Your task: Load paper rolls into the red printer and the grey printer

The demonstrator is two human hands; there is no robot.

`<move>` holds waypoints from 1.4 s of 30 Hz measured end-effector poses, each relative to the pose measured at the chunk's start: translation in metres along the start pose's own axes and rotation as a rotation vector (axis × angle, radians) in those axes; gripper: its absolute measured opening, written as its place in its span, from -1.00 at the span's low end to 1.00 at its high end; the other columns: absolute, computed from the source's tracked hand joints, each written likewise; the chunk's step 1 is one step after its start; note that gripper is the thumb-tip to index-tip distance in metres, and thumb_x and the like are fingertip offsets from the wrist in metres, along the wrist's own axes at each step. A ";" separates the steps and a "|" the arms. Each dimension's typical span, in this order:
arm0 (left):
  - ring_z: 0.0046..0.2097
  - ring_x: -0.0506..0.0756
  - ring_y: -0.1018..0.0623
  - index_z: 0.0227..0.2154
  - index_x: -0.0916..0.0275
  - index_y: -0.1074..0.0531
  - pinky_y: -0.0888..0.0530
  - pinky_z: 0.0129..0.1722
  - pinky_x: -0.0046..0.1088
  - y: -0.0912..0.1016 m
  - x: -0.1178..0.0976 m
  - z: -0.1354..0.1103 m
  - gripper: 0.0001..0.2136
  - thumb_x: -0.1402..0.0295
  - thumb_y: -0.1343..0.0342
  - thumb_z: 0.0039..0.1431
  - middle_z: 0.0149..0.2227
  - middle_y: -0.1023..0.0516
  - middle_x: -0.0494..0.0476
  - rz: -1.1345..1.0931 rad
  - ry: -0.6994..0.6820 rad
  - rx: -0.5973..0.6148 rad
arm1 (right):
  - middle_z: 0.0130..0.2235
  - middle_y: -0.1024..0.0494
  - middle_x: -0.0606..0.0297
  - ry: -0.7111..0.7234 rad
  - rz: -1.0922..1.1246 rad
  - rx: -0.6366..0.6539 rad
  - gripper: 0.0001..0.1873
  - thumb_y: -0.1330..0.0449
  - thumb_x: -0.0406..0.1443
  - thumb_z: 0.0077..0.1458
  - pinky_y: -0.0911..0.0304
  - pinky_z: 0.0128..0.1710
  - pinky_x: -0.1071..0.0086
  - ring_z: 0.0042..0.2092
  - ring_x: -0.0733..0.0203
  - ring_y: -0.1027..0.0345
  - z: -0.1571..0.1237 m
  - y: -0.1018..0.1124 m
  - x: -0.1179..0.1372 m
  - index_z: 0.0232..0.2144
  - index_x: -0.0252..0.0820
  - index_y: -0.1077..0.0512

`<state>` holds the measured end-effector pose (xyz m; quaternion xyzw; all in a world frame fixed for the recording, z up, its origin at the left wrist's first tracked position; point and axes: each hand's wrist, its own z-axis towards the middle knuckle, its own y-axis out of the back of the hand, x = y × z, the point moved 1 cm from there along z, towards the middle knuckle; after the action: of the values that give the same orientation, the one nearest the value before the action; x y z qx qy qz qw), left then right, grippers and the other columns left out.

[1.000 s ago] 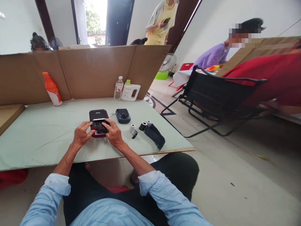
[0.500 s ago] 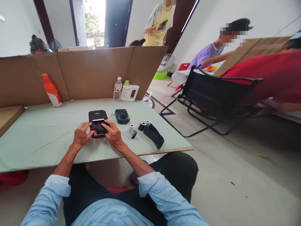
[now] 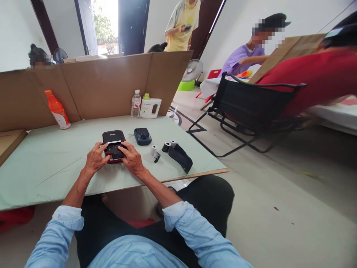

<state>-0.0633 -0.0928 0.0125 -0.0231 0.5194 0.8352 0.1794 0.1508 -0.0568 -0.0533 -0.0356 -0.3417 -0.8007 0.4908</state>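
A black and red portable printer point(image 3: 114, 136) lies flat on the pale green tabletop, with a white strip across its middle and a dark lower flap or panel. My left hand point(image 3: 95, 160) grips its left side, fingertips at the edge and thumb by the near corner. From the right, my right hand point(image 3: 132, 160) holds the near part, its fingers over the dark panel. Whether that panel is raised I cannot tell. Just beyond my right hand sits a smaller dark blue-black device point(image 3: 142, 137). A small white paper roll point(image 3: 153, 149) stands right of that hand.
Farther right are a black-sided roll point(image 3: 166, 146) and a black pouch-like strip point(image 3: 180, 159). Along the cardboard screen point(image 3: 106, 85) stand an orange bottle point(image 3: 57, 111), a clear water bottle point(image 3: 136, 105) and a white jug point(image 3: 150, 108). A co-worker in red sits by a folding chair point(image 3: 256, 108).
Both hands stay on the printer, with only slight finger movement at most. My view has shifted a little, so the table items sit slightly farther left. The co-worker in red has shifted position.
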 end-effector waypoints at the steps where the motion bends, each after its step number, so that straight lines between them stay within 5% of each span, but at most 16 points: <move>1: 0.06 0.25 -0.65 0.22 0.08 -0.51 -0.64 0.00 -0.27 0.001 -0.001 0.001 -0.46 0.29 -0.35 0.14 0.20 -0.52 0.21 0.002 0.005 0.006 | 0.27 -0.49 0.07 -0.001 -0.003 -0.003 -0.43 -0.20 -0.50 0.11 -0.33 0.38 -0.06 0.36 -0.08 -0.33 0.000 0.000 0.000 0.15 -0.07 -0.55; 18: 0.01 0.23 -0.63 0.14 0.10 -0.57 -0.63 -0.05 -0.28 0.001 0.004 0.011 -0.49 0.29 -0.38 0.08 0.14 -0.52 0.20 -0.002 0.008 0.023 | 0.24 -0.52 0.07 -0.009 -0.013 0.016 -0.47 -0.21 -0.51 0.12 -0.35 0.37 -0.04 0.35 -0.08 -0.34 0.005 0.002 0.001 0.12 -0.09 -0.56; 29: -0.08 0.19 -0.68 0.09 0.16 -0.56 -0.62 0.01 -0.23 -0.006 -0.003 -0.014 -0.62 0.33 -0.31 0.19 0.10 -0.63 0.24 -0.061 0.005 -0.152 | 0.28 -0.49 0.07 0.002 -0.018 0.022 -0.38 -0.21 -0.54 0.08 -0.32 0.40 -0.03 0.38 -0.06 -0.32 0.003 0.002 0.002 0.17 -0.07 -0.53; 42: -0.11 0.16 -0.68 0.03 0.15 -0.55 -0.62 -0.08 -0.31 -0.006 -0.006 -0.014 -0.66 0.37 -0.31 0.17 0.05 -0.65 0.20 -0.052 0.026 -0.148 | 0.26 -0.51 0.08 -0.002 -0.018 0.029 -0.43 -0.22 -0.52 0.10 -0.36 0.37 -0.03 0.36 -0.06 -0.35 0.002 0.002 -0.001 0.12 -0.06 -0.56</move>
<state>-0.0574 -0.1041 0.0021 -0.0607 0.4578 0.8660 0.1919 0.1527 -0.0558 -0.0509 -0.0264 -0.3543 -0.7998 0.4838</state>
